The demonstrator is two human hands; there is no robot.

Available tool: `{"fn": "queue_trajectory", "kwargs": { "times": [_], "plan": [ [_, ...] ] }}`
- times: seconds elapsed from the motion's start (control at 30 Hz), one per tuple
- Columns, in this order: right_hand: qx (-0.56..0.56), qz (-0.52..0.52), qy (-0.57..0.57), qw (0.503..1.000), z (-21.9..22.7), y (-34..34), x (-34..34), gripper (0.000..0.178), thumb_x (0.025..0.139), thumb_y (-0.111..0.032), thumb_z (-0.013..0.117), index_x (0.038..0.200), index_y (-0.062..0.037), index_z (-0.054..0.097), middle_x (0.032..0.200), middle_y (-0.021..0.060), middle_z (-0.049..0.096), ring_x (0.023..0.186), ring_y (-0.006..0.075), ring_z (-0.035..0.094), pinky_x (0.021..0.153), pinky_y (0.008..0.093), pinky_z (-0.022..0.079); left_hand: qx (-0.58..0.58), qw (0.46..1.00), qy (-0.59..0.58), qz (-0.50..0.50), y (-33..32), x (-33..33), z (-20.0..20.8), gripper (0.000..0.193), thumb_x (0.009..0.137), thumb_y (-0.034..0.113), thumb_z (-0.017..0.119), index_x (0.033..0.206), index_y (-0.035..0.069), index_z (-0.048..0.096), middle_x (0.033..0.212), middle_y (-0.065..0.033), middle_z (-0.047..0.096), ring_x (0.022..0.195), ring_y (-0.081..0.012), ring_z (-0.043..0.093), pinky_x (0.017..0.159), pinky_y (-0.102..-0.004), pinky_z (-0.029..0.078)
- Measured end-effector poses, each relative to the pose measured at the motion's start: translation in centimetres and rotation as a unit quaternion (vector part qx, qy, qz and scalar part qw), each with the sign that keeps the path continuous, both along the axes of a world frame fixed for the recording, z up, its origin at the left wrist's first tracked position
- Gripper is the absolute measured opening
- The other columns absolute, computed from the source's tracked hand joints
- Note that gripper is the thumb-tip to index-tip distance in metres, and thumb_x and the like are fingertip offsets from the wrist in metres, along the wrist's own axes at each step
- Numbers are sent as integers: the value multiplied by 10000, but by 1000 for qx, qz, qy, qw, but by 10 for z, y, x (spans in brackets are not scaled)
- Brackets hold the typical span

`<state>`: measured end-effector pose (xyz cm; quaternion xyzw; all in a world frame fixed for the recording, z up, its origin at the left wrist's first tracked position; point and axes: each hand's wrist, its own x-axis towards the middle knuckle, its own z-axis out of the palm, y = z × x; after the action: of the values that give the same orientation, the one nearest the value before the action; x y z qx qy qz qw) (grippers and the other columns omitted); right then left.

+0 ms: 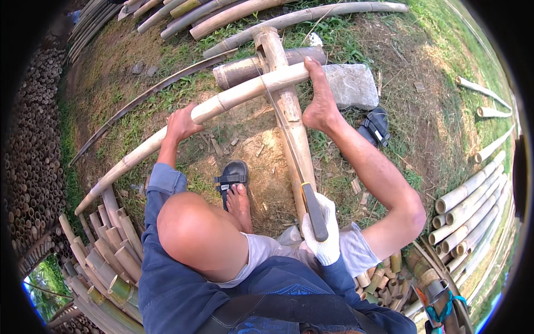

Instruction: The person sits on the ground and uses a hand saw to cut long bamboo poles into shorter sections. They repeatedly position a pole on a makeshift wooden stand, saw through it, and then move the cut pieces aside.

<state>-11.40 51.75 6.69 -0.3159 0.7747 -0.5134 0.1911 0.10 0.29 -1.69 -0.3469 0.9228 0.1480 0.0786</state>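
Pole [239, 96]: ahead of the right grip [327, 239] and leftward, off at the blade's far end. Long axis runs side to side on a slant, left end nearer the body. Laid across the post [303, 158] close to its upper end; post's axis runs fore and aft. Saw [315, 213] points away from the body, blade crossing the pole over the post; depth of bite, if any, cannot be told.

Left grip [182, 123] is the nearer: on the pole, fingers wrapped round it, left of the post. Right grip, in a white glove, closed round the saw handle. Bare right foot [321, 106] has its toes on the pole's right end.

Count: pole, one; saw, one; post, one; dark log [233, 73] beneath the post's upper end, one; stone block [350, 86] right of it, one; sandals, two, one by the left foot [239, 206], one [375, 127] beside the stone. Stacked bamboo [122, 245]: too many to count.
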Motion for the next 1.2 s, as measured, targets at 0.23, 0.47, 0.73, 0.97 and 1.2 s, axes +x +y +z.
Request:
{"fn": "queue_trajectory", "kwargs": {
  "times": [0.23,0.47,0.73,0.97,1.2],
  "plan": [
    [-168,12,34,985,-43,-204,-109,544,957,16,717,1467,-17,532,1282,155,639,1211,226,627,1087,340,491,-32,999,21,-22,-3,-22,22,687,697,385,871,1309,123,699,1096,-226,805,1043,-448,761,938,-546,586],
    [-7,21,-33,999,-5,-9,-16,614,911,51,707,1497,5,531,1396,192,642,1282,285,678,1120,389,522,32,999,1,8,-15,14,6,776,689,639,895,1323,210,765,1184,-183,808,1108,-412,763,972,-536,597],
    [-162,-13,59,985,-39,-201,-100,522,926,-37,760,1422,-54,600,1151,143,699,1016,218,682,915,357,561,-43,999,-16,-1,-2,-18,25,726,679,408,875,1334,138,716,1141,-201,812,1078,-422,771,970,-530,587],
    [-19,-3,-82,996,-2,5,-19,669,845,13,749,1492,-62,596,1401,196,667,1250,344,699,1072,424,551,-17,999,2,-34,-10,-12,2,701,678,425,882,1300,138,733,1148,-213,806,1078,-422,770,953,-532,595],
    [-57,-10,-33,998,-23,-115,-82,610,900,-112,797,1471,-63,589,1308,210,705,1131,356,735,976,436,590,-24,999,-22,-14,0,-33,11,715,675,385,895,1329,151,724,1159,-212,809,1096,-421,770,965,-521,599]
  ]
}}
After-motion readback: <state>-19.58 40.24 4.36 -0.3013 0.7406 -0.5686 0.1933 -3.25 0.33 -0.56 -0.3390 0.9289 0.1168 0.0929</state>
